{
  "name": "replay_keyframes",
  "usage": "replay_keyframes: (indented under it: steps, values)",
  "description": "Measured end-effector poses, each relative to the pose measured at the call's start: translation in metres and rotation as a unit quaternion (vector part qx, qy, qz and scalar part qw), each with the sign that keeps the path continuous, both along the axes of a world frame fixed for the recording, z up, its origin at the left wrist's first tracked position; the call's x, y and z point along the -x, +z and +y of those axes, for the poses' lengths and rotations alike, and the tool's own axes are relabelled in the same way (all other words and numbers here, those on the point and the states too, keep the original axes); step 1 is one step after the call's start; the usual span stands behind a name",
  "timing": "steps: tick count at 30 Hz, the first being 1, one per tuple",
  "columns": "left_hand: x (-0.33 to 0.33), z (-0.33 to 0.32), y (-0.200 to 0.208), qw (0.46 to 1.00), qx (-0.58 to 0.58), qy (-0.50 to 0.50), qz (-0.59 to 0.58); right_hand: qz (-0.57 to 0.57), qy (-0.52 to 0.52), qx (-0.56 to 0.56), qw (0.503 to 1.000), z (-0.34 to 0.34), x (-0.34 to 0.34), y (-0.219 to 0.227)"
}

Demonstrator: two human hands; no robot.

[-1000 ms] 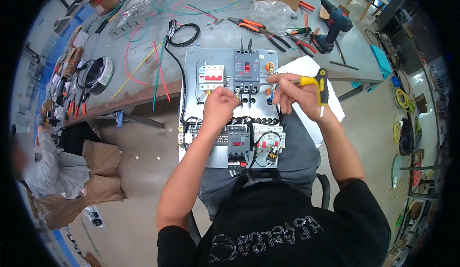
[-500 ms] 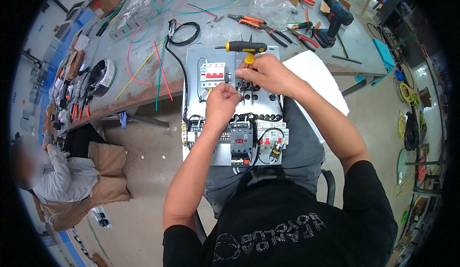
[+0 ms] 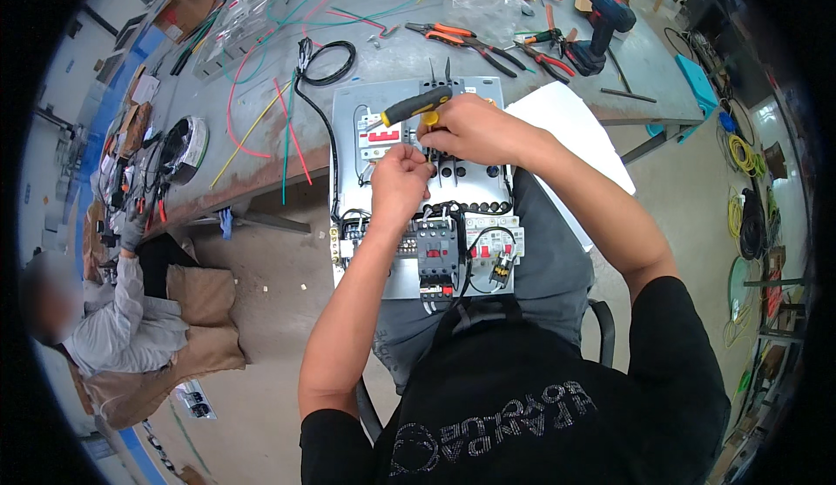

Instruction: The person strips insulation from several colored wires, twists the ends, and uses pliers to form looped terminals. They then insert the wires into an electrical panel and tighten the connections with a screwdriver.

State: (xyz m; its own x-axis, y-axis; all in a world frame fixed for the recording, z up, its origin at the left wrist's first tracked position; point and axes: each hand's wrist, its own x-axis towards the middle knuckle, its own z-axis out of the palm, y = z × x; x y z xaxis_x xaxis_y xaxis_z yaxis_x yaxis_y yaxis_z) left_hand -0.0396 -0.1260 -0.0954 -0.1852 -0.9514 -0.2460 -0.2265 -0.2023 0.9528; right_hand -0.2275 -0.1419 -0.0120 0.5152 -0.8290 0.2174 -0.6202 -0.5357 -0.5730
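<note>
A metal mounting plate (image 3: 353, 191) with electrical parts rests on my lap, its far end by the workbench. My right hand (image 3: 475, 128) is closed on a T-handled screwdriver (image 3: 418, 105) in black and yellow. Its handle slants over the white circuit breaker (image 3: 380, 136) with red switches; its tip is hidden below my fingers. Beside it my left hand (image 3: 402, 182) pinches at the dark terminal block (image 3: 447, 171); what its fingertips hold is too small to make out. Nearer me on the plate sit a dark grey contactor (image 3: 437, 252) and small white breakers (image 3: 493, 243).
On the grey workbench (image 3: 261, 119) lie a black cable coil (image 3: 333, 63), loose coloured wires, orange-handled pliers (image 3: 453, 34) and a cordless drill (image 3: 601, 23). White paper (image 3: 570, 137) lies right of the plate. A co-worker (image 3: 122, 328) sits at the left.
The screwdriver handle has turned from level to slanting, its left end now lower and nearer me. My left hand stays at the terminals. The co-worker's arm has reached out toward the bench.
</note>
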Motion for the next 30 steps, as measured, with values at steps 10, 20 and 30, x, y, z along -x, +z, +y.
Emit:
replay_keyframes:
  steps: [10, 20, 30]
  values:
    - [0.001, -0.001, -0.002, 0.999, 0.035, -0.009, -0.033, 0.075, -0.013, -0.041, 0.996, 0.002, -0.007, 0.011]
    - [-0.007, -0.006, -0.021, 0.993, 0.093, -0.006, -0.069, 0.037, -0.033, -0.001, 0.999, 0.002, -0.013, 0.003]
    - [-0.002, -0.001, -0.016, 0.987, 0.127, -0.009, -0.101, -0.007, -0.051, 0.117, 0.992, -0.008, -0.008, -0.027]
